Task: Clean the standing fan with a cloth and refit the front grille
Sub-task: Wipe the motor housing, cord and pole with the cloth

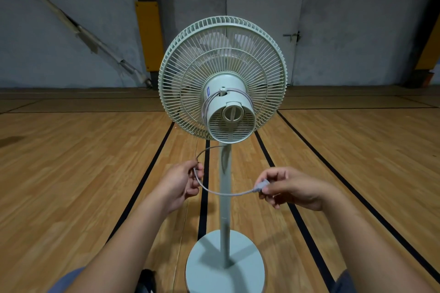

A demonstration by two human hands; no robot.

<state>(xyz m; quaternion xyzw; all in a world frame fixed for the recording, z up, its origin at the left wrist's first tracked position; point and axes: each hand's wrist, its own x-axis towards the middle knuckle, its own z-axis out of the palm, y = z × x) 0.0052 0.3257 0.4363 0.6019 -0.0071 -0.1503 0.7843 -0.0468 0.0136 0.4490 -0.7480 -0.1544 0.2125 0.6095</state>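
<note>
A pale green standing fan (222, 78) stands in front of me with its back toward me: motor housing (228, 109), rear grille, pole (225, 197) and round base (225, 261). Its grey power cord (223, 194) is wound around the motor housing and loops down in front of the pole. My left hand (183, 185) pinches the cord left of the pole. My right hand (290, 188) grips the plug (262, 185) at the cord's end, right of the pole. No cloth is in view.
The wooden floor (83, 173) with black lines stretches all around the fan. A grey wall with a white door (264, 19) and yellow padding (148, 35) stands behind. A dark object (147, 280) lies by my left arm at the bottom edge.
</note>
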